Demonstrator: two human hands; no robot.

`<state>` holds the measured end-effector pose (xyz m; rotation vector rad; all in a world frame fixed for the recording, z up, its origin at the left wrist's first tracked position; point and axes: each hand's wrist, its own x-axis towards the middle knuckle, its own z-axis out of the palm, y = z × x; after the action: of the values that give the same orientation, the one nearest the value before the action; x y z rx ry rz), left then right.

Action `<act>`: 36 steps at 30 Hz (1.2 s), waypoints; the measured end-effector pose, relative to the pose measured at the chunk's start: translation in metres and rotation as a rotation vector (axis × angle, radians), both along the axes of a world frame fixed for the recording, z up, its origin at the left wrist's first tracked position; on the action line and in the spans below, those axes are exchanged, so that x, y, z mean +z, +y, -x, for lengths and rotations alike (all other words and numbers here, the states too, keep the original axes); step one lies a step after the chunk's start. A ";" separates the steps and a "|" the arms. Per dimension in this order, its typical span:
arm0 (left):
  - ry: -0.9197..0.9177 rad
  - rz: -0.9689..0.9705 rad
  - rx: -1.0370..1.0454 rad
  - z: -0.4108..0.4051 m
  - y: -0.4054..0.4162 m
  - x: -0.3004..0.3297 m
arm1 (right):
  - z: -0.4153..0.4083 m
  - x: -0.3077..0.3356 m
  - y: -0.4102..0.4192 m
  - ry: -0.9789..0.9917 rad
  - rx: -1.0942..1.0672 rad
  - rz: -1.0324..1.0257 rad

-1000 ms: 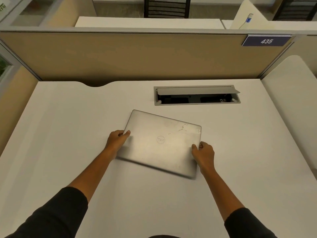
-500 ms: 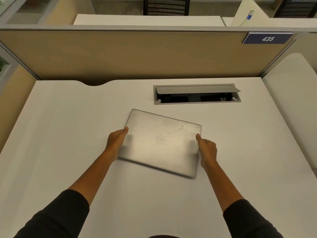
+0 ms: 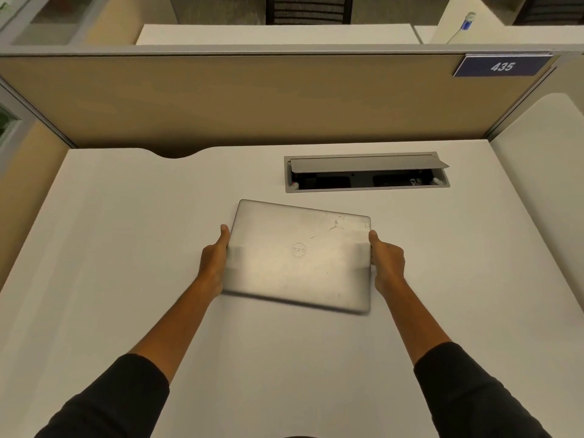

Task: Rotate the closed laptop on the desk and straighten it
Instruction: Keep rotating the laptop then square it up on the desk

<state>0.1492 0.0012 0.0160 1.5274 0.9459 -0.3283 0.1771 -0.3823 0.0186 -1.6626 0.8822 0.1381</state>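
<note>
Two hands flanking closed silver laptop point(image 3: 300, 254) lying skewed mid-desk point(image 3: 126, 248), far edge nearing cable box point(image 3: 366, 172). Left hand point(image 3: 215, 260) pressing left edge, fingers together; right hand point(image 3: 385, 260) pressing right edge, fingers together.

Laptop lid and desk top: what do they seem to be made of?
The laptop lid looks like brushed silver metal, likely aluminium: soft sheen, fine scuffs and scratches near its far right corner. The desk top looks like matte off-white laminate: flat, even, no grain or glare. Neither is certain from look alone.
</note>
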 end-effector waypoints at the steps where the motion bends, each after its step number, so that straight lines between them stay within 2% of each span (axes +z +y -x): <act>1: -0.007 0.011 0.002 -0.001 0.001 -0.004 | -0.004 0.000 -0.001 0.006 0.003 0.000; 5: 0.008 0.054 0.003 0.002 -0.008 0.009 | -0.022 0.004 -0.004 0.035 0.002 0.022; 10: -0.031 0.103 0.037 0.009 -0.036 0.055 | -0.038 0.006 -0.007 0.033 0.033 0.024; 17: -0.093 0.132 0.054 0.007 -0.044 0.054 | -0.054 0.007 -0.009 0.020 0.064 0.021; 36: -0.106 0.141 0.089 0.006 -0.048 0.051 | -0.061 0.005 -0.011 0.022 0.113 0.088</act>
<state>0.1429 -0.0468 0.0666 1.3563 0.8856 -0.2422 0.2377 -0.3937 0.0235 -1.7969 0.8214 0.1975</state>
